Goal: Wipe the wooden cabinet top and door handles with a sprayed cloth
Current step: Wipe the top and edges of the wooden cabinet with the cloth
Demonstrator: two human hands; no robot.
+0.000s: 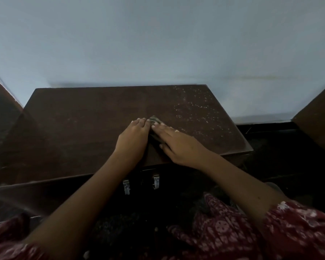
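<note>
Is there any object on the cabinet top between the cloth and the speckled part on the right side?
Nothing visible stands in the way. Both hands, left hand and right hand, press flat on the cloth near the middle of the cabinet top. The speckled patch begins just right of the cloth, with only bare wood between.

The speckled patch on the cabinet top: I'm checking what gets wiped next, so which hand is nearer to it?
Right. The right hand lies at the speckled patch edge; the left hand sits beyond it, across the cloth.

The head camera looks forward and down, close over the cabinet top (83, 128) against a wall (158, 44).
</note>
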